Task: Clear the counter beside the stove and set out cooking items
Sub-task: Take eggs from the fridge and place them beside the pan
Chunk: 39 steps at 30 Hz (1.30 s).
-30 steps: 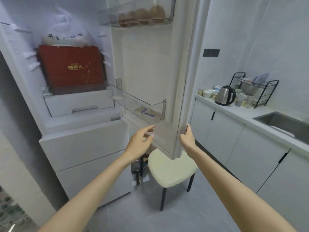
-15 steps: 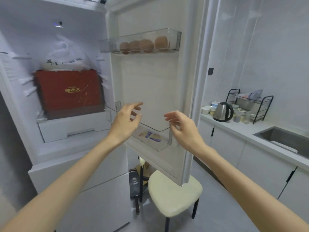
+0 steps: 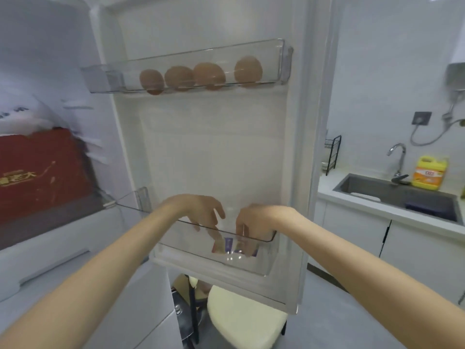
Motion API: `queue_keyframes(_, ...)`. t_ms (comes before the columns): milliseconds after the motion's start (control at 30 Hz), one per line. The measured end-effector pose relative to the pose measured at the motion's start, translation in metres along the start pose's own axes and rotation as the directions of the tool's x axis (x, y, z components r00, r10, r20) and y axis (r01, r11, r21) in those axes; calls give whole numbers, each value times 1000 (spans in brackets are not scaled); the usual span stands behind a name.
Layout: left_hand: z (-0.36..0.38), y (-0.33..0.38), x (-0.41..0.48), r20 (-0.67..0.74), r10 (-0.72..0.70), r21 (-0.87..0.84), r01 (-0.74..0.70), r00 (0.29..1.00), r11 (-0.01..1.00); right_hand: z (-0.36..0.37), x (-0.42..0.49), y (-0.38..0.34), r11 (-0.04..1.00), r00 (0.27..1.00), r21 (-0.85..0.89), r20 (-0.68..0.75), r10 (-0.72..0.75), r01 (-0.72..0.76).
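The fridge door stands open in front of me. Both my hands are inside its clear lower door bin. My left hand hangs over the bin with its fingers spread and pointing down, holding nothing. My right hand reaches deeper, and its fingers go down to the small purple and red packets at the bin's bottom. The blur and the plastic hide whether they pinch a packet. Several brown eggs sit in the upper door bin.
A red box fills the fridge shelf at left. A cream stool stands under the door. At right are the counter with a steel sink, a faucet and a yellow detergent bottle.
Both hands have dropped from in front of the door into the lower door bin. My view has moved closer to the door and turned right.
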State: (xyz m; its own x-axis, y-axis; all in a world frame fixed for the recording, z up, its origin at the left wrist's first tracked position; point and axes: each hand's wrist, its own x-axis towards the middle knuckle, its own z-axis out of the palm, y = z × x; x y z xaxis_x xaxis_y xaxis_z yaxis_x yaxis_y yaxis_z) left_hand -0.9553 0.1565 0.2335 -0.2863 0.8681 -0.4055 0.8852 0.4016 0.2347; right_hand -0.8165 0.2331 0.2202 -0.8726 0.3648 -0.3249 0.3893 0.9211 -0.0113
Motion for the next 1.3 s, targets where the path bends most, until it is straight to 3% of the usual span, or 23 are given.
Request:
queue_keyframes(200, 9, -4, 29, 165, 144, 159, -170, 976, 973, 10, 11, -5, 993, 994, 63, -8, 105, -104)
queue_keyframes(467, 20, -6, 39, 213, 291, 110, -318, 933, 941, 19, 14, -5, 982, 978, 77, -105, 183, -175)
queue_keyframes(567, 18, -11, 39, 90, 364, 101, -373, 927, 923, 21, 11, -3, 977, 952, 99, -225, 208, -190)
queue_keyframes(700, 14, -19, 29, -215, 370, 90, -359, 904, 929, 13, -8, -3, 973, 857, 165, -466, 220, -160)
queue_keyframes(767, 15, -19, 18, -405, 362, 11, -391, 840, 920, 10, -21, -7, 979, 782, 166, -592, 195, -119)
queue_keyframes(900, 24, -8, -11, -693, 330, -91, -532, 641, 842, 11, -56, -13, 986, 603, 163, -785, 143, -21)
queue_keyframes(1067, 49, 34, -46, -793, 321, -122, -652, 518, 749, 30, -112, -4, 971, 457, 235, -869, 191, 40)
queue_keyframes(1300, 91, 126, -74, -754, 482, -47, -768, 447, 639, 83, -217, 31, 914, 394, 388, -826, 403, -122)
